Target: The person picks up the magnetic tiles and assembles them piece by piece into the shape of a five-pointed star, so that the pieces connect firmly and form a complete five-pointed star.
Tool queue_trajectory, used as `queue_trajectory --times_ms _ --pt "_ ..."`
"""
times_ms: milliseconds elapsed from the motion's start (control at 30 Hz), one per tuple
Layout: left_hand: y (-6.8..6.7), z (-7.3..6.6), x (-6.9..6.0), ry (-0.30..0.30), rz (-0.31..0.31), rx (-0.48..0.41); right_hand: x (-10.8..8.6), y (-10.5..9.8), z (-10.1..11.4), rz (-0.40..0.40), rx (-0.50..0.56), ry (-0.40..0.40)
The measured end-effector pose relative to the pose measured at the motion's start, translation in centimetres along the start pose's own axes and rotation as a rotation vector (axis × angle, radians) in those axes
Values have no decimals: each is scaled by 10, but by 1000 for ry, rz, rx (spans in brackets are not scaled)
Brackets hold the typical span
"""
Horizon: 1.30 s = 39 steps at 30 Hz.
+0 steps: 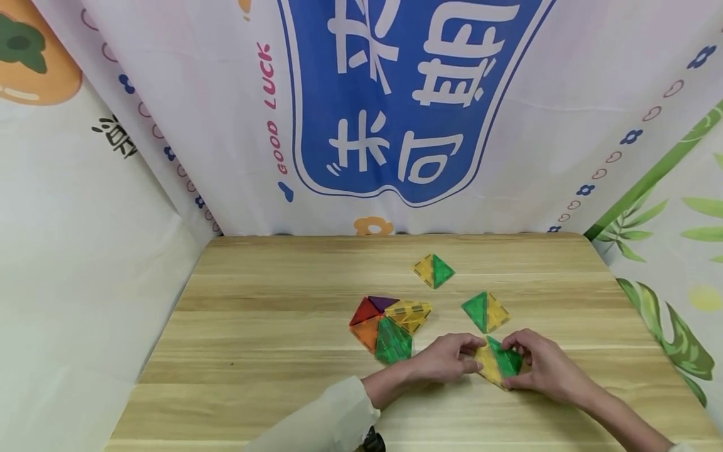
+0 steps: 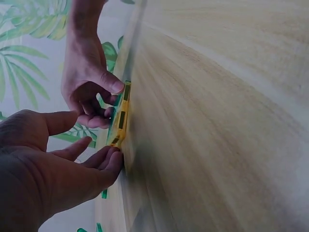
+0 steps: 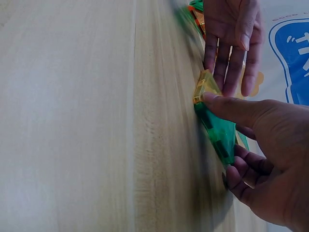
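In the head view a yellow triangle tile [image 1: 489,365] and a green triangle tile [image 1: 508,360], both translucent, lie side by side near the table's front right. My right hand [image 1: 549,369] pinches the green tile between thumb and fingers; the right wrist view shows the thumb [image 3: 227,107] at the corner where the two colours meet. From the other side, my left hand [image 1: 443,359] touches the yellow tile's edge with its fingertips. Those fingers look mostly straight in the right wrist view, the thumb held apart from them.
Just behind the hands lies a green-and-yellow pair of tiles [image 1: 486,312], with another such pair [image 1: 433,271] farther back. Left of them sits a cluster of red, purple, orange, yellow and green tiles [image 1: 369,333]. A printed cloth [image 1: 226,125] hangs behind the wooden table [image 1: 254,351].
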<state>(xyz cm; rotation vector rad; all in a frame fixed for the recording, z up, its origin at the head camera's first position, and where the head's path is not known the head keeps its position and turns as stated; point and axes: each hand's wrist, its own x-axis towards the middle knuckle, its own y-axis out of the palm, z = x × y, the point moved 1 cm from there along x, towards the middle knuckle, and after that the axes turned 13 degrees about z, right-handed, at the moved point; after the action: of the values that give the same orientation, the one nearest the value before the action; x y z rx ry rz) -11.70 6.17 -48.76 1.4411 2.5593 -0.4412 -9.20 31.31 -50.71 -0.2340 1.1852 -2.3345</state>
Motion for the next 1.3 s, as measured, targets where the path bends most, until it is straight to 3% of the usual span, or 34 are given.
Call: queue_trajectory --times_ms 300,500,867,1100,1300 --pt "0 3 2 -8 -58 -66 -1 7 -1 -42 36 -111" --pt "0 7 5 -10 -112 -55 0 13 -6 -49 95 -178" --pt "-3 10 9 13 -74 3 2 13 -12 -35 245 -234" --pt "-12 6 -1 36 -74 10 10 4 -9 90 446 -201" --pt "-31 0 -19 89 -76 -12 29 -6 4 122 513 -212"
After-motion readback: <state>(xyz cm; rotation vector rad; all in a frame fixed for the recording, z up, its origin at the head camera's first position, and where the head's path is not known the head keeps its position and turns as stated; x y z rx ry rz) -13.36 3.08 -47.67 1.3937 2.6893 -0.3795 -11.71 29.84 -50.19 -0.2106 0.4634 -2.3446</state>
